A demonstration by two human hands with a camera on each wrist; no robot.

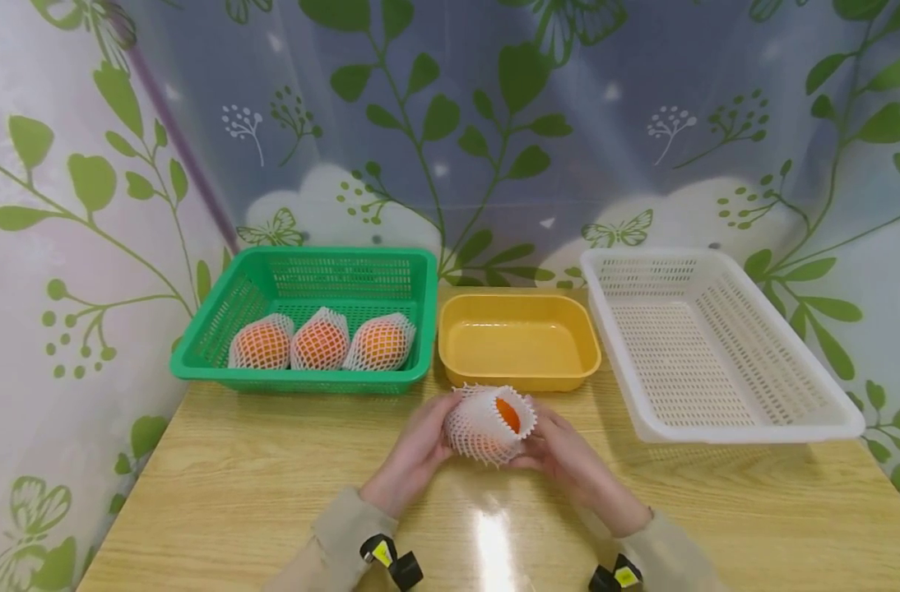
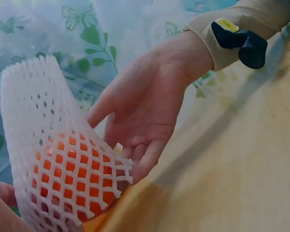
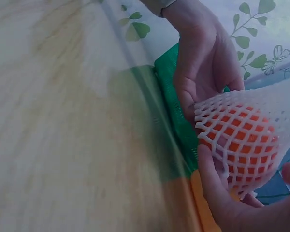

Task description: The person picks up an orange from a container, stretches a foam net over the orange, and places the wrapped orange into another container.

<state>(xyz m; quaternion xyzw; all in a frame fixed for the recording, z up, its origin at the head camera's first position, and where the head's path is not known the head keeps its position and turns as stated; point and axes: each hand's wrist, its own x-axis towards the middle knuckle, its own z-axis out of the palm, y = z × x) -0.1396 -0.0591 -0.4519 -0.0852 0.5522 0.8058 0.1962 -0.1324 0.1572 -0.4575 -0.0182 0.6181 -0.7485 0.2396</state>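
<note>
Between both hands is a round orange fruit [image 1: 507,416] in a white foam net [image 1: 480,423], held over the table in front of the yellow tray. My left hand [image 1: 419,450] grips its left side. On the other side, my right hand [image 1: 570,462] holds the net near its open end, where bare orange skin shows. The left wrist view has my right hand [image 2: 150,96] with thumb and fingertips at the net's edge, and a loose length of net [image 2: 31,92] extends past the fruit. In the right wrist view, fingers of both hands meet the net [image 3: 237,145].
A green basket [image 1: 302,376] at the left holds three netted orange fruits [image 1: 320,341]. Beside it stands a yellow tray [image 1: 520,383], with a white basket [image 1: 753,433] to the right. All rest on a wooden table [image 1: 235,493] before a leaf-patterned curtain [image 1: 480,189].
</note>
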